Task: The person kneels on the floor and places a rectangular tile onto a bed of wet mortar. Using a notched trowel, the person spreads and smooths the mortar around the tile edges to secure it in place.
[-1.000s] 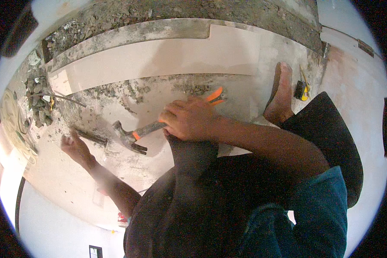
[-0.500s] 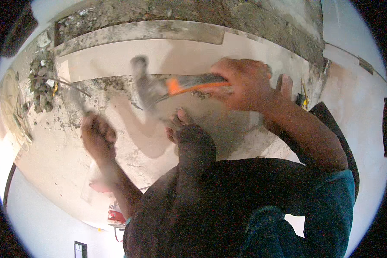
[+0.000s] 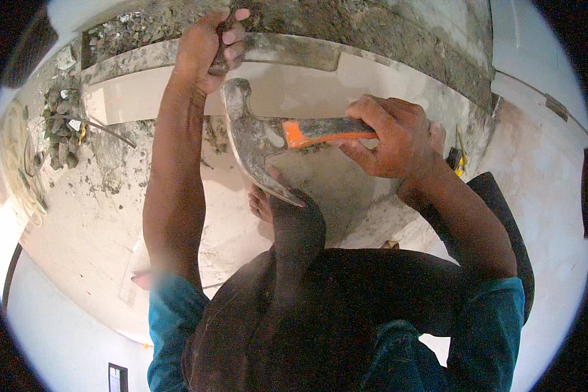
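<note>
My right hand (image 3: 395,138) grips the black and orange handle of a claw hammer (image 3: 247,130). The worn steel head points left, its long claw curving down toward my bare foot (image 3: 260,204). Up at the far side, my left hand (image 3: 209,51) is closed around a dark rod-like tool (image 3: 221,60), mostly hidden by the fingers. That hand is over the near edge of a rough, dug-out trench (image 3: 294,18). Between the trench and my foot lies a smooth pale strip (image 3: 281,80) of floor.
Broken rubble (image 3: 62,127) is heaped at the left, with a thin bent rod (image 3: 104,129) beside it. A pale coiled hose (image 3: 16,160) lies farther left. At the right, a yellow and black tool (image 3: 460,162) rests near the wall (image 3: 536,150).
My left hand has moved up and away from me, from beside my foot to the trench edge, still closed. The hammer, blurred before, now shows sharply, its head slightly farther right.
</note>
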